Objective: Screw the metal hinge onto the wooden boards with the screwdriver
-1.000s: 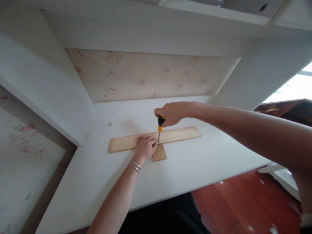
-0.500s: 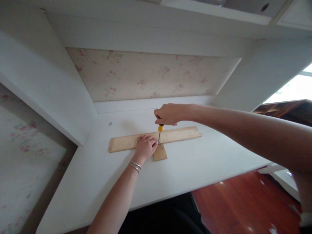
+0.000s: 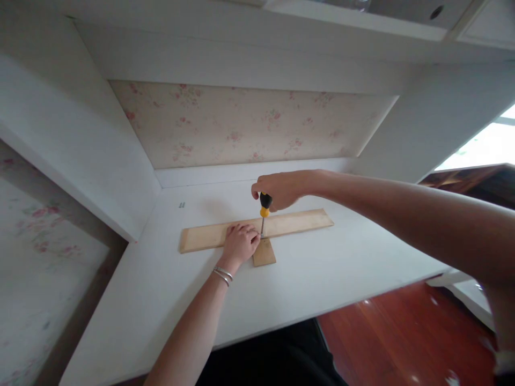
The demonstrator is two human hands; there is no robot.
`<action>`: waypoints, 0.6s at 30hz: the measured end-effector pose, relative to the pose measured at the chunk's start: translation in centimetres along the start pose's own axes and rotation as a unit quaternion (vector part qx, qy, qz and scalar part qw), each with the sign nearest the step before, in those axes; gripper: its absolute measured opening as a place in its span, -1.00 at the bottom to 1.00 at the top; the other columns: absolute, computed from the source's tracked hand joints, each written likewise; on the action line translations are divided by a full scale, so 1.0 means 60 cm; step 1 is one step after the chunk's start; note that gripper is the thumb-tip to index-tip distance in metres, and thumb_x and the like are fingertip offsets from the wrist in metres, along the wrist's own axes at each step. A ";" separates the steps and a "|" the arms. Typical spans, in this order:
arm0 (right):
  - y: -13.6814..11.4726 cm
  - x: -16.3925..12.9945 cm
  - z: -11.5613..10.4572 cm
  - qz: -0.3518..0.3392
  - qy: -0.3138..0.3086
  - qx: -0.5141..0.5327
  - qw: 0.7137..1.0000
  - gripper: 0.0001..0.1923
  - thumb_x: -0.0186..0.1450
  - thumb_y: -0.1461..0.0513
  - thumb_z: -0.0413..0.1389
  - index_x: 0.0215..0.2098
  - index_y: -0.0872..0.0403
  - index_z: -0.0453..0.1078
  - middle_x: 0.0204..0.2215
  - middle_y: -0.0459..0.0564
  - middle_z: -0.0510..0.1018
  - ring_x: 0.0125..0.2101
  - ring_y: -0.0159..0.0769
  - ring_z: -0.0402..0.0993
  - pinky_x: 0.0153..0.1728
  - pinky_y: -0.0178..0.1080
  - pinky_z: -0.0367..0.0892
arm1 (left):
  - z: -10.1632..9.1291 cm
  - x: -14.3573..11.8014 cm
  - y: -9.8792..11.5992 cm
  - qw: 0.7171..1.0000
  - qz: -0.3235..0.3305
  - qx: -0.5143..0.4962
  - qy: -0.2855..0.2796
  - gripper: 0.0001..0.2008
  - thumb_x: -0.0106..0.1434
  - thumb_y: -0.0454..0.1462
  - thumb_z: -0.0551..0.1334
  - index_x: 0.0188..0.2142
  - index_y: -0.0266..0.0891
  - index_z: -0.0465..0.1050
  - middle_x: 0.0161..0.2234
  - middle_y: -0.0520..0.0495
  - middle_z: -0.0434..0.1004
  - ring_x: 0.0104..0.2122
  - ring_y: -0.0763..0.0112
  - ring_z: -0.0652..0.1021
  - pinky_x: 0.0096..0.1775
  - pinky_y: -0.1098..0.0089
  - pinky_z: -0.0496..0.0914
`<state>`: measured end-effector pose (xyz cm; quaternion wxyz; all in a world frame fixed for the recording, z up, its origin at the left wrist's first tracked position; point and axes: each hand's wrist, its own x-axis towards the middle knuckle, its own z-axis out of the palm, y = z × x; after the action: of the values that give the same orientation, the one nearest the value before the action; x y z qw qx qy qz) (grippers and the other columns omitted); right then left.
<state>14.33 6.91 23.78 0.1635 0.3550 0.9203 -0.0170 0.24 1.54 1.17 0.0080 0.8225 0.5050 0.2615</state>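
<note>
A long pale wooden board [image 3: 300,222] lies across the white desktop. Against its near edge a short wooden piece [image 3: 264,254] juts toward me, so the two form a T. My left hand [image 3: 241,242] presses down on the long board beside the joint, fingers bent over it and fingertips close to the screwdriver's tip. In my right hand [image 3: 277,188] is a screwdriver [image 3: 264,206] with a black and yellow handle, held nearly upright. Its shaft meets a small metal part at the joint, too small to make out.
Two small dark items or marks [image 3: 182,205] show on the desktop [image 3: 314,273] at the back left. White side panels [image 3: 100,134] and an overhead shelf enclose the space. A floral back panel [image 3: 249,126] stands behind. Red wooden floor [image 3: 386,338] lies below the front edge.
My right hand has shifted slightly left and its grip has turned and loosened, so more of the screwdriver's black handle shows. My left hand and the boards stay put.
</note>
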 end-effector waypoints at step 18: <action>-0.001 -0.006 -0.003 0.008 -0.012 0.016 1.000 -0.53 0.11 0.18 0.14 -0.01 0.07 0.31 -0.15 0.12 0.48 -0.33 -0.25 0.40 -0.41 -0.28 0.16 | -0.001 0.001 0.001 1.000 0.000 0.003 -0.005 -0.77 0.29 -0.21 0.09 -0.33 -0.08 0.53 -0.13 0.03 0.53 -0.13 0.31 0.42 0.00 0.19 0.17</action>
<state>14.49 6.64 24.05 0.1690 0.3649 0.9149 -0.0341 0.27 1.55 1.28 0.0081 0.8238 0.5058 0.2558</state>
